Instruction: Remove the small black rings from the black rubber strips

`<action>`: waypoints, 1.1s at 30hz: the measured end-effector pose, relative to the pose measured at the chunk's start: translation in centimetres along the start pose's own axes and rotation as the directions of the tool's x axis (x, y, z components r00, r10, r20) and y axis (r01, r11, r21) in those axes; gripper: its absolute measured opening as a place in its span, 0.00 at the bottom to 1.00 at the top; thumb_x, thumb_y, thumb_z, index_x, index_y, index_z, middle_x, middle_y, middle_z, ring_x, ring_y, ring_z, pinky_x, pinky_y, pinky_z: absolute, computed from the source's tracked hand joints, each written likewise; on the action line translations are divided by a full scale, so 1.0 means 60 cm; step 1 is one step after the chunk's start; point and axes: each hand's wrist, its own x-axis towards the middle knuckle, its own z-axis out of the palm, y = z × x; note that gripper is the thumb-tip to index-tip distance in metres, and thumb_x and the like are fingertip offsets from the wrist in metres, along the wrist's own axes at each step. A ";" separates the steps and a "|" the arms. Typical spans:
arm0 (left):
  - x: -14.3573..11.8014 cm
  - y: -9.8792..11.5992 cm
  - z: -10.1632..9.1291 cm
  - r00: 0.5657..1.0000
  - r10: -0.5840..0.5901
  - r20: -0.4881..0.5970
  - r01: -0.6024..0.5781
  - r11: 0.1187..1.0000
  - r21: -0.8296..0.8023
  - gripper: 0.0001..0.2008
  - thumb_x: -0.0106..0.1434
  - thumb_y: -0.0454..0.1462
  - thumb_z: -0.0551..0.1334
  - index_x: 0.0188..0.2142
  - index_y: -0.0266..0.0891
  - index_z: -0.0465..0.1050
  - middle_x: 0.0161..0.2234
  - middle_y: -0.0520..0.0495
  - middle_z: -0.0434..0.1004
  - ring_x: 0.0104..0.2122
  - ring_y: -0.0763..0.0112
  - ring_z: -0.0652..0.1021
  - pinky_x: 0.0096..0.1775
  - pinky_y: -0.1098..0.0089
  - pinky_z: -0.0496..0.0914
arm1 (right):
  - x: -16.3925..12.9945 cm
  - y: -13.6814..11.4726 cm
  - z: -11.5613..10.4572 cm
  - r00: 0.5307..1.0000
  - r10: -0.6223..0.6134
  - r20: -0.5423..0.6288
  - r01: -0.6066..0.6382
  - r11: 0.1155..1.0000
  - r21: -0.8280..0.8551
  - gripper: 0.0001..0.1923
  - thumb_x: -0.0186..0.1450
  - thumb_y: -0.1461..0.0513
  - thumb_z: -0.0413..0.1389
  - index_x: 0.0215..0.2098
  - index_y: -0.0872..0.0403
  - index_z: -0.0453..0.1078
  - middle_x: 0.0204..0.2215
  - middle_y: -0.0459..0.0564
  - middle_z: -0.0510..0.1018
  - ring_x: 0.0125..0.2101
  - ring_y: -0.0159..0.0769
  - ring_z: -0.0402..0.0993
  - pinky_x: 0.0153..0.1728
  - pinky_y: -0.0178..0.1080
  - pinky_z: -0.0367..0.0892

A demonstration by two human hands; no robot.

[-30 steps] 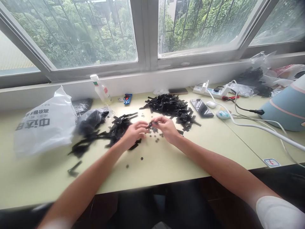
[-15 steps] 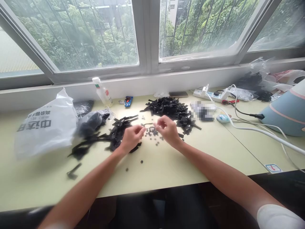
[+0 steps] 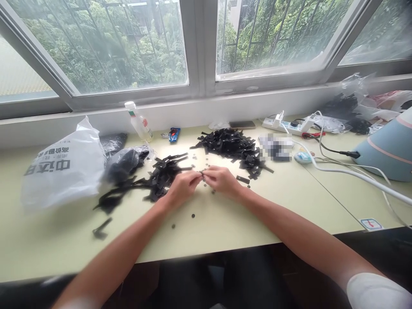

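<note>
My left hand (image 3: 184,185) and my right hand (image 3: 222,181) meet over the middle of the table, thumbs and forefingers pinched tip to tip. A thin edge of a black strip (image 3: 202,173) shows at the left fingertips; most of it is hidden. What the right fingertips pinch is too small to make out. Small dark round pieces (image 3: 213,192) lie scattered under and around the hands. To the left is a pile of black strips (image 3: 161,178), with a larger pile of black strips (image 3: 228,143) behind my right hand.
On the left stand a white plastic bag (image 3: 64,167) and a clear bottle (image 3: 140,124). A blue packet (image 3: 174,134) and a phone (image 3: 242,125) lie at the back. Rightward are a power strip (image 3: 288,125), white cables (image 3: 341,172) and a blue-grey rounded object (image 3: 392,143).
My right hand has moved left and down from above the round pieces, its fingers now against the left fingertips. The black strip between the hands is now mostly covered.
</note>
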 end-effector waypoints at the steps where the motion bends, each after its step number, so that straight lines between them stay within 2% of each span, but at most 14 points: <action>1: 0.000 -0.001 0.000 1.000 0.005 0.006 -0.005 1.000 -0.008 0.08 0.69 0.35 0.59 0.39 0.37 0.78 0.33 0.46 0.80 0.31 0.70 0.76 0.35 0.70 0.70 | 0.001 -0.003 -0.002 1.000 0.008 0.006 -0.008 1.000 0.015 0.13 0.67 0.67 0.52 0.27 0.55 0.75 0.27 0.48 0.73 0.26 0.30 0.66 0.31 0.34 0.62; 7: 0.004 -0.002 -0.002 0.997 -0.063 0.033 0.066 0.994 -0.091 0.07 0.67 0.35 0.61 0.37 0.36 0.79 0.30 0.47 0.80 0.28 0.72 0.76 0.33 0.72 0.69 | 0.005 -0.018 -0.008 0.988 0.148 0.033 -0.151 0.980 0.132 0.18 0.64 0.68 0.52 0.16 0.55 0.62 0.20 0.44 0.65 0.21 0.28 0.60 0.25 0.34 0.55; 12: 0.005 -0.007 -0.003 0.995 -0.083 0.054 0.091 0.984 -0.156 0.08 0.67 0.36 0.61 0.37 0.36 0.80 0.29 0.48 0.79 0.28 0.72 0.75 0.32 0.72 0.69 | 0.004 -0.018 -0.008 0.974 0.214 0.067 -0.224 0.944 0.242 0.18 0.63 0.66 0.51 0.15 0.55 0.57 0.18 0.43 0.64 0.21 0.28 0.58 0.23 0.34 0.53; 20: 0.005 -0.013 -0.003 0.981 -0.158 0.116 0.183 0.949 -0.256 0.11 0.67 0.40 0.61 0.35 0.35 0.80 0.27 0.48 0.77 0.26 0.74 0.72 0.28 0.74 0.66 | 0.005 -0.014 -0.010 0.962 0.247 0.115 -0.272 0.896 0.351 0.19 0.62 0.64 0.50 0.16 0.54 0.50 0.16 0.42 0.58 0.22 0.28 0.57 0.24 0.34 0.52; 25: 0.009 -0.011 -0.016 0.976 -0.127 0.178 0.168 0.956 -0.241 0.13 0.68 0.41 0.60 0.34 0.36 0.79 0.26 0.48 0.76 0.26 0.74 0.71 0.28 0.73 0.66 | 0.007 -0.019 -0.018 0.967 0.212 0.144 -0.246 0.925 0.289 0.19 0.62 0.64 0.51 0.14 0.54 0.54 0.17 0.43 0.62 0.22 0.28 0.58 0.24 0.34 0.55; 30: 0.012 -0.013 -0.030 0.955 -0.036 0.293 0.087 0.983 -0.164 0.12 0.68 0.38 0.58 0.37 0.37 0.81 0.28 0.46 0.78 0.26 0.72 0.73 0.29 0.72 0.67 | 0.007 -0.017 -0.026 0.983 0.124 0.135 -0.135 0.987 0.082 0.18 0.62 0.66 0.52 0.14 0.55 0.64 0.21 0.45 0.67 0.20 0.28 0.57 0.23 0.35 0.55; 33: 0.010 -0.017 -0.026 0.971 -0.082 0.227 0.114 0.984 -0.134 0.12 0.68 0.39 0.59 0.39 0.37 0.82 0.30 0.45 0.80 0.26 0.72 0.74 0.29 0.72 0.68 | 0.008 -0.006 -0.026 0.987 0.121 0.108 -0.119 0.992 -0.032 0.18 0.64 0.67 0.53 0.16 0.55 0.69 0.20 0.45 0.68 0.20 0.28 0.58 0.24 0.35 0.56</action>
